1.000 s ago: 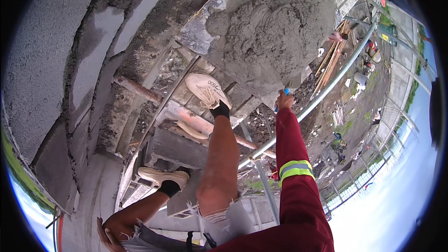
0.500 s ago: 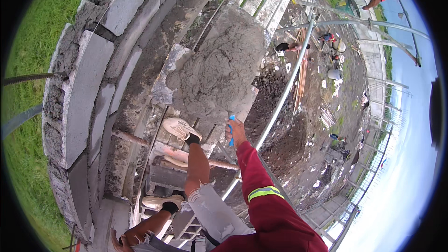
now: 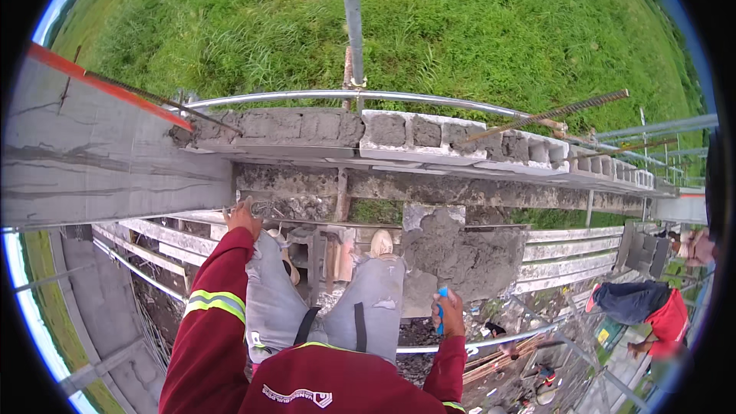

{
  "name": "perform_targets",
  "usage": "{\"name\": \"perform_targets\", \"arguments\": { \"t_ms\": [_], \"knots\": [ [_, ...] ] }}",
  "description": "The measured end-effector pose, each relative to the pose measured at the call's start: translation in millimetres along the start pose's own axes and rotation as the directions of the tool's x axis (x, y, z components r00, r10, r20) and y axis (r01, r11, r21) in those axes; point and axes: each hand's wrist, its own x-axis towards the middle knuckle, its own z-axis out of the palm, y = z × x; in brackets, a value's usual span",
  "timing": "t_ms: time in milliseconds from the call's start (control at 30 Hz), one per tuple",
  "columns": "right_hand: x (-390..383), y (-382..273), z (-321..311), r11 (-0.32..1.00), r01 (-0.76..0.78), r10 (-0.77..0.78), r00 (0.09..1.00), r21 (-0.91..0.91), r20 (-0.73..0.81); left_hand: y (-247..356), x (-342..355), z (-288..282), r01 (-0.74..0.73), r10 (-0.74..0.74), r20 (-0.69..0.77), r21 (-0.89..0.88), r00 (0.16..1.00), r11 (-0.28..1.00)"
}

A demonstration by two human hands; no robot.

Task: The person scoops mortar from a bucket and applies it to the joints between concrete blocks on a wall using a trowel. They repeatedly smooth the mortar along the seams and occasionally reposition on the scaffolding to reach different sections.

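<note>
My right hand [image 3: 451, 313] is closed around the blue handle of a trowel [image 3: 440, 311]; its blade does not show clearly. Just beyond it, wet grey mortar [image 3: 468, 253] lies spread on a flat board [image 3: 432, 216]. My left hand [image 3: 243, 218] has its fingers apart and appears to hold nothing. It is beside the base of the smooth grey concrete column [image 3: 123, 146]. A hollow-block wall [image 3: 418, 149] runs across in front of me, some of its cells filled with mortar.
Rebar [image 3: 552, 113] sticks out over the wall, and a metal pipe [image 3: 429, 102] runs behind it. Scaffold planks [image 3: 571, 251] extend right. Loose hollow blocks [image 3: 310, 249] sit between my legs. At lower right a person in red [image 3: 667, 322] bends over. Grass lies beyond the wall.
My view has swung to face the block wall, with the mortar board now at my right. My left hand has risen beside the column. The trowel stays in my right hand.
</note>
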Motion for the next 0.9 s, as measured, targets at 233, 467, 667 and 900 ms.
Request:
{"name": "perform_targets", "arguments": {
  "t_ms": [233, 467, 667, 900],
  "knots": [
    [36, -109, 168, 0.945, 0.038, 0.111, 0.896, -0.323, 0.429, -30, -83, -18, 0.101, -0.104, -0.001, -0.243, 0.995, 0.965],
    [53, -170, 378, 0.808, 0.165, 0.285, 0.731, -0.566, 0.620, -59, -164, -7, 0.244, -0.254, 0.029, -0.397, 0.967, 0.885],
    [53, -138, 549, 0.779, 0.175, 0.372, 0.644, -0.602, 0.668, -70, -186, 7, 0.299, -0.329, 0.018, -0.467, 0.944, 0.832],
    [64, -105, 731, 0.797, 0.205, 0.328, 0.643, -0.568, 0.693, -98, -189, 5, 0.321, -0.353, 0.054, -0.561, 0.934, 0.763]
  ]
}}
